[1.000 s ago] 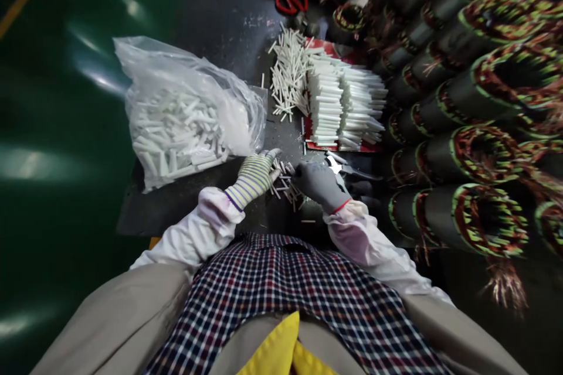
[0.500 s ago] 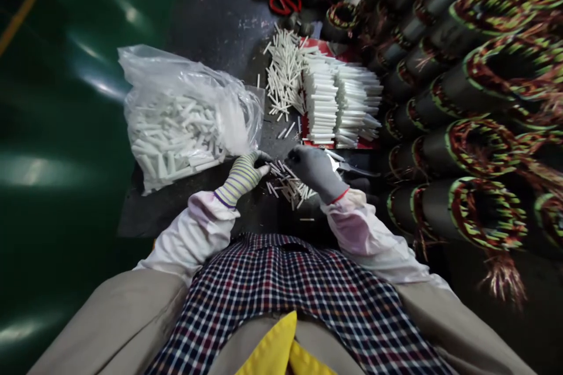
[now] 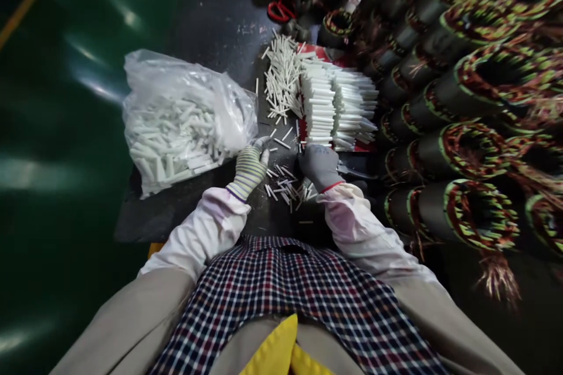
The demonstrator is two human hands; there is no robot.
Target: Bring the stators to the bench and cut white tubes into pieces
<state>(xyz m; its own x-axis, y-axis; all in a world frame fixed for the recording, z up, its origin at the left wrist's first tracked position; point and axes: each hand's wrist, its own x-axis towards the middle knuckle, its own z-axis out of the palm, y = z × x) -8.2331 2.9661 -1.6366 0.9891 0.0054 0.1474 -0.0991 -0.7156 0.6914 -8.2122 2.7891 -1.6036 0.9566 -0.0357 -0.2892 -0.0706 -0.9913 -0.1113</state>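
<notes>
My left hand [image 3: 251,169], in a striped glove, reaches forward beside the clear plastic bag [image 3: 189,117] full of white tubes. Its thumb stands apart from the fingers, and short white sticks lie close to the fingertips. My right hand [image 3: 320,165], in a grey glove with a red cuff edge, is curled closed in front of the stacked white tubes [image 3: 319,105]. What it holds, if anything, is hidden. Between and below the hands lies a loose scatter of short white sticks [image 3: 288,190]. A metal tool [image 3: 357,172] shows just right of my right hand.
A heap of white sticks [image 3: 284,79] lies left of the stacks, which rest on a red sheet [image 3: 365,145]. Red-handled scissors [image 3: 280,10] lie at the back of the dark table [image 3: 211,17]. Rows of copper-wound motor stators [image 3: 481,214] crowd the right side.
My left hand has moved forward and its fingers now point away from me. My right hand has shifted slightly right, off the small scatter of sticks, which now looks more spread out.
</notes>
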